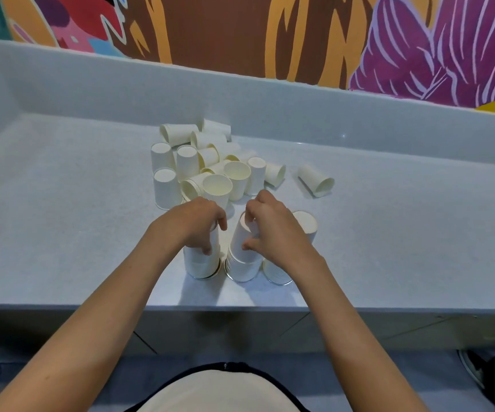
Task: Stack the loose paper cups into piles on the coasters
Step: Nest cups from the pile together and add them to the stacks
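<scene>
1. The pale speckled counter [61, 218] fills most of your view. A raised ledge [121, 84] of the same material runs along its far side.
2. Behind the ledge, a painted mural [270, 31] crosses the wall in brown, orange, purple and red shapes.
3. The heap of loose cups [207, 162] sits mid-counter, just beyond your knuckles. They are plain white. Four stand mouth-down and two stand mouth-up at the near edge, right in front of your left hand. The rest lie on their sides and overlap too much for an exact count.
4. Three piles stand in a row near the counter's front edge, close together and all mouth-down: the left pile [201, 266], the middle pile [240, 270] and the right pile [279, 273].
5. One lone cup [316, 181] lies on its side, apart from the heap to the right.
6. Your left hand [194, 223] curls over the left pile, with fingers and thumb wrapped round its upper part.
7. Your right hand [273, 230] pinches the top cup [244, 239] of the middle pile between thumb and fingers, and that cup leans a little. Your wrist crosses in front of the right pile and hides much of it.
8. The coasters [241, 279] show only as a thin shiny rim under each of the three piles.
</scene>
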The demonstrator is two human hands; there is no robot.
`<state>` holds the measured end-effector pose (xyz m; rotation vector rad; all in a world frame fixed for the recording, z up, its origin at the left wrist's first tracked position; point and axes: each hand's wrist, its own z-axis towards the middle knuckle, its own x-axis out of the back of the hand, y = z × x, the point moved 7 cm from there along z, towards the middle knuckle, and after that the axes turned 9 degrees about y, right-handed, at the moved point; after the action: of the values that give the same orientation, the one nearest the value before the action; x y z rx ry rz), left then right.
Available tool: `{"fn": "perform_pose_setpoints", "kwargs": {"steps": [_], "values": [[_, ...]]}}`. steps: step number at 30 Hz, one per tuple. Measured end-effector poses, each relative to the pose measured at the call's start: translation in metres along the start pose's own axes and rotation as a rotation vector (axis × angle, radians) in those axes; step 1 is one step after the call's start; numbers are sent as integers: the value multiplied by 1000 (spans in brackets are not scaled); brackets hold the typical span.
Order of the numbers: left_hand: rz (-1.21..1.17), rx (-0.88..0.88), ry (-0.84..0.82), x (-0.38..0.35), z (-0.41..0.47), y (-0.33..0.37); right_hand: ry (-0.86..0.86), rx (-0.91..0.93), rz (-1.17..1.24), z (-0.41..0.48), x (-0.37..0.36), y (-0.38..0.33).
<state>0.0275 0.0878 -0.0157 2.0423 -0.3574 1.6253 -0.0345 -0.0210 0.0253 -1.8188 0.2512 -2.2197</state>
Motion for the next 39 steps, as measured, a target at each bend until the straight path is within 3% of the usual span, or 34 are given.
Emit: {"fn": "perform_pose_setpoints", "kwargs": {"steps": [6, 10, 14, 18, 24, 28, 31, 39], "values": [[-25, -3, 18, 14, -1, -2, -18, 11, 148, 4, 13, 5], [-170, -68, 49, 48, 5, 4, 148, -44, 338, 17, 52, 35], [-289, -117, 79, 75, 38, 7, 231, -201, 347, 35, 63, 95], [-295, -146, 87, 69, 95, 19, 142, -322, 266, 65, 24, 171], [-94, -176, -6, 31, 175, 37, -7, -456, 29, 114, -40, 266], [-92, -124, 106, 25, 207, 30, -74, -485, -38, 134, -70, 296], [-66, -75, 185, 23, 220, 16, -27, -524, 32, 145, -84, 298], [-14, -67, 168, 14, 237, 4, 243, -696, 404, 146, -88, 296]]}}
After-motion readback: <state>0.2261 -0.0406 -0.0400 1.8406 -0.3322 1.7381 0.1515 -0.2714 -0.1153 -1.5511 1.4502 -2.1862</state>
